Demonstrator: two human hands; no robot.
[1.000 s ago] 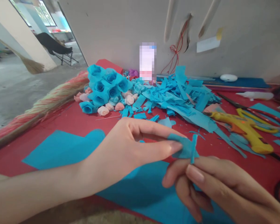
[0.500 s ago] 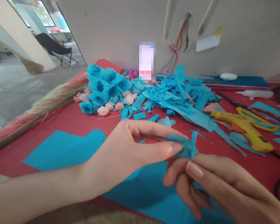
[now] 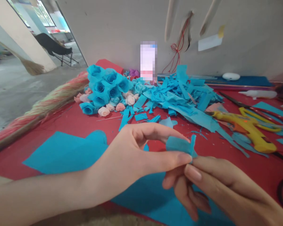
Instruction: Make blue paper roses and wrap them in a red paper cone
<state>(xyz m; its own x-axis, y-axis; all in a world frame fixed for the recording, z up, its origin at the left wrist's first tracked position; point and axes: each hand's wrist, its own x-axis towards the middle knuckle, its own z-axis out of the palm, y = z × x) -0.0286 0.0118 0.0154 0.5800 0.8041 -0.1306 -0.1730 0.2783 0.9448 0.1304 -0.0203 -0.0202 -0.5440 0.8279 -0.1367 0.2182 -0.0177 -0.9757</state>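
Observation:
Between both hands is a small piece of blue paper [image 3: 178,144], with a narrow upright roll or fold along its right side. My left hand [image 3: 132,160] pinches the piece from the left, its thumb lying across the front at the base of the roll. From the lower right, my right hand [image 3: 212,182] has its thumb and forefinger closed at the bottom end of the roll; its other fingers curl below. Part of the paper is hidden behind the fingers. Beneath the hands lie larger blue paper sheets [image 3: 146,197] on the red tabletop [image 3: 68,121].
Finished blue paper roses [image 3: 101,86] and small pink ones cluster at the back left. A heap of blue scraps [image 3: 179,91] lies behind the hands. On the right are a yellow glue gun [image 3: 250,128] and scissors [image 3: 269,116]. A blurred phone-like screen [image 3: 148,61] stands by the wall.
My left thumb has slid right, onto the base of the roll. The paper and my right hand have shifted slightly left.

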